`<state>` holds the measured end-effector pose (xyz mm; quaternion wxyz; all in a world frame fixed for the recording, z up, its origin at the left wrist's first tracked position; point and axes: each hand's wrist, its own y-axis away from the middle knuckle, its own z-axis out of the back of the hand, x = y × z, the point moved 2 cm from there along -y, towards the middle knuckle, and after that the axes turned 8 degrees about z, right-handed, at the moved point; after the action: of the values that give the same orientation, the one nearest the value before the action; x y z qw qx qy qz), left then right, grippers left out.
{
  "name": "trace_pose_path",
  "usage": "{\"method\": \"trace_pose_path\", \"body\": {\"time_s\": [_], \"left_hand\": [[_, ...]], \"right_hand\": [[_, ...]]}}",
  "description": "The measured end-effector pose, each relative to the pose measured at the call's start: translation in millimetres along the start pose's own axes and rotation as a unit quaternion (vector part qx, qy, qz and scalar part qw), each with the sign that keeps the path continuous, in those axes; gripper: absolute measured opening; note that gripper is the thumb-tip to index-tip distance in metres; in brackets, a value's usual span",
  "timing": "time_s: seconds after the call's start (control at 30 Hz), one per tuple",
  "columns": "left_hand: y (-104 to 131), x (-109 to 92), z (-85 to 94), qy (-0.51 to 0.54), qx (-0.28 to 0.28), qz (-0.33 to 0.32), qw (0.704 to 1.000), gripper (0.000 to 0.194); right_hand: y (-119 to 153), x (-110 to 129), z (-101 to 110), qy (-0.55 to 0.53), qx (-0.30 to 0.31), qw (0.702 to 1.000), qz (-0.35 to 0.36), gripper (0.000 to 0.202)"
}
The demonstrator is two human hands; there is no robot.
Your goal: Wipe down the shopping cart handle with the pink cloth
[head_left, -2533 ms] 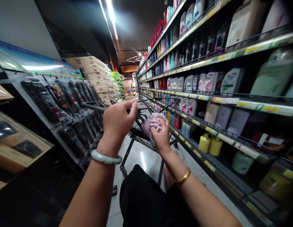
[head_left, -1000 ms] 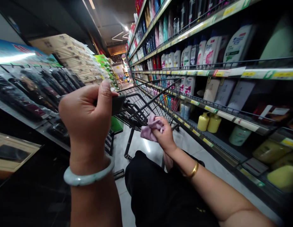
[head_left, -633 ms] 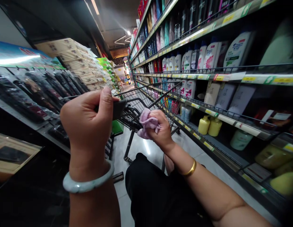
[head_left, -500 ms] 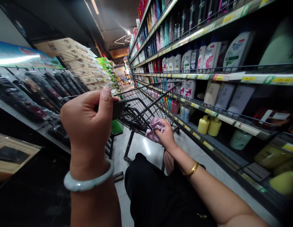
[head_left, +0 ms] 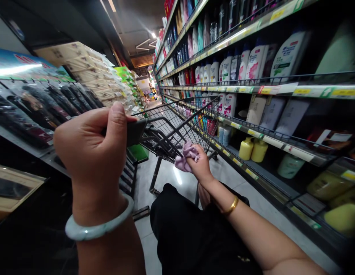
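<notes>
My left hand (head_left: 93, 139), with a pale jade bangle at its wrist, is closed around the dark end of the cart handle (head_left: 136, 132). In front of me stands the grey wire shopping cart (head_left: 194, 118). A crumpled light purple cloth (head_left: 183, 162) is bunched in the fingers of my right hand (head_left: 201, 165), below the rear of the cart's basket; whether the cloth touches the frame I cannot tell. That wrist wears a gold bracelet. The palm side of my left hand is hidden.
Along the right runs a long shelf (head_left: 253, 88) of shampoo bottles (head_left: 256, 65), with yellow pump bottles (head_left: 246, 149) lower down. Packaged goods on hooks (head_left: 28, 110) and stacked boxes (head_left: 83, 72) line the left. A green object (head_left: 139, 152) lies low beside the cart.
My left hand and the handle end have shifted left in the picture. My right hand has barely moved, still with the cloth, whose lower edge spreads slightly more to the left.
</notes>
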<state>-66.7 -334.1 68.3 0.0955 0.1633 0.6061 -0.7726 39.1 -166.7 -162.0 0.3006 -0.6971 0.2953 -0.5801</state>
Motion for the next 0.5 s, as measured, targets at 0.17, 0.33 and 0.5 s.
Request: {"method": "trace_pose_path", "body": {"time_s": [0.17,0.33,0.5], "left_hand": [[0.1,-0.8,0.7,-0.003,0.003,0.001,1.000,0.030],[2.6,-3.9,2.0,0.014,-0.007,0.023,1.000,0.031],[3.5,-3.1,0.7,0.026,-0.006,0.035,0.999,0.030]], "right_hand": [[-13.9,30.0,-3.1,-0.005,-0.002,0.999,0.033,0.021],[-58.0,90.4,-14.8,-0.037,0.009,0.973,0.227,0.016],[-33.3,34.8,-7.2,0.012,-0.003,0.974,0.225,0.022]]}}
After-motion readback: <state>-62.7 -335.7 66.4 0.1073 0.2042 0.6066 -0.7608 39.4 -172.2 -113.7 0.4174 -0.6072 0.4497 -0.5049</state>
